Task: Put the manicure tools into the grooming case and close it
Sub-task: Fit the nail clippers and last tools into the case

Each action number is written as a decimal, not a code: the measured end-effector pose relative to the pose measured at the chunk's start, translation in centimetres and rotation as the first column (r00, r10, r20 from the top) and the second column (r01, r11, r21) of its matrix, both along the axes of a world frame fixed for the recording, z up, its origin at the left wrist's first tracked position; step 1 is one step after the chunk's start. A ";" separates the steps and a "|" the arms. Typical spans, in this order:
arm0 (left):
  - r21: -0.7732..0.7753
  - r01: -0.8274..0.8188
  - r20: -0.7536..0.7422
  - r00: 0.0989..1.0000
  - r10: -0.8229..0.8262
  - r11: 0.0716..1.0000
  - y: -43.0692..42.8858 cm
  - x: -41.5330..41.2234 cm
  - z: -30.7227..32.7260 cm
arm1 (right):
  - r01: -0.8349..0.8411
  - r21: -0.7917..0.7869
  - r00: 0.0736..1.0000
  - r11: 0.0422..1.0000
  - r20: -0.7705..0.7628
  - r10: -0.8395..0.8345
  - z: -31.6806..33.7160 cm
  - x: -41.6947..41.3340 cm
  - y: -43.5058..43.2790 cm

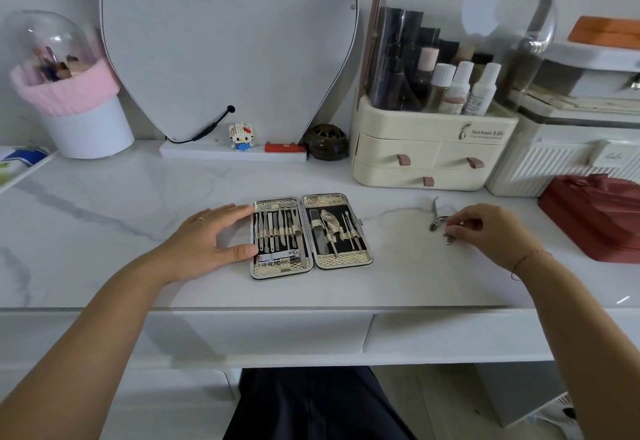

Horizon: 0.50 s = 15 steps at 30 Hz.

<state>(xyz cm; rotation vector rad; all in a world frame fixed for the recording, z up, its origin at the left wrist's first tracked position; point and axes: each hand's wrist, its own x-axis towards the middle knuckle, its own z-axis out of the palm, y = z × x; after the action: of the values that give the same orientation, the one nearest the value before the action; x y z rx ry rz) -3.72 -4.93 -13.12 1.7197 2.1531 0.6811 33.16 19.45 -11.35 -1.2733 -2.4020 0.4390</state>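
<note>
On the marble desk (pixel 138 197) our grooming case (pixel 341 201) lies open, tools (pixel 277 231) strapped in both halves. Our left hand (pixel 214 238), fingers spread, touches its left edge; our right hand (pixel 485 231) seemingly pinches the nippers (pixel 437 219), well right.

You have the grooming case (pixel 341 261) lying open at frame centre on the table (pixel 138 214), your left hand (pixel 211 238) against its left edge. The nippers (pixel 435 217) lie right of it, at your right hand (pixel 485 231). Behind, the mirror (pixel 225 41) stands upper centre, the organizer (pixel 433 152) upper right.
</note>
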 end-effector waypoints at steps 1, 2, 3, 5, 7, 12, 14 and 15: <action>0.000 0.000 0.001 1.000 0.000 1.000 0.0 0.0 0.0 | -0.015 -0.017 1.000 1.000 0.006 0.015 0.1 0.1 0.1; -0.001 -0.001 0.002 1.000 0.001 1.000 0.0 0.1 0.0 | -0.034 -0.040 0.999 0.999 0.008 0.034 0.3 0.3 0.1; 0.000 -0.002 0.004 1.000 0.002 1.000 0.0 0.1 0.0 | -0.050 -0.060 0.999 0.997 0.013 0.051 0.5 0.4 0.1; -0.002 -0.005 0.007 1.000 0.005 1.000 0.0 0.1 0.0 | -0.075 -0.066 0.996 0.995 0.035 0.077 0.9 0.4 0.0; -0.002 -0.010 0.010 1.000 0.010 1.000 0.0 0.0 0.1 | -0.090 -0.041 0.994 0.995 0.063 0.093 1.0 0.2 0.1; 0.026 -0.034 0.061 0.998 0.032 0.999 0.1 -0.3 -0.3 | -0.112 -0.039 0.983 0.993 0.140 0.116 1.6 -0.5 -0.2; 0.045 -0.092 0.190 0.978 0.082 0.995 -0.1 -0.2 -0.1 | -0.143 -0.036 0.984 0.989 0.107 0.146 2.0 -0.7 -0.8; 0.062 -0.133 0.233 0.966 0.115 0.989 -0.2 0.0 0.2 | -0.160 -0.031 0.984 0.987 0.071 0.162 2.2 -1.0 -1.3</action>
<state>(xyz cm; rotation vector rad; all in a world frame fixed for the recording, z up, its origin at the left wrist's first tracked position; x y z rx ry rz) -3.68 -5.09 -12.89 1.4688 2.1096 0.9573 32.14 18.11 -9.16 -1.1284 -2.5802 0.4771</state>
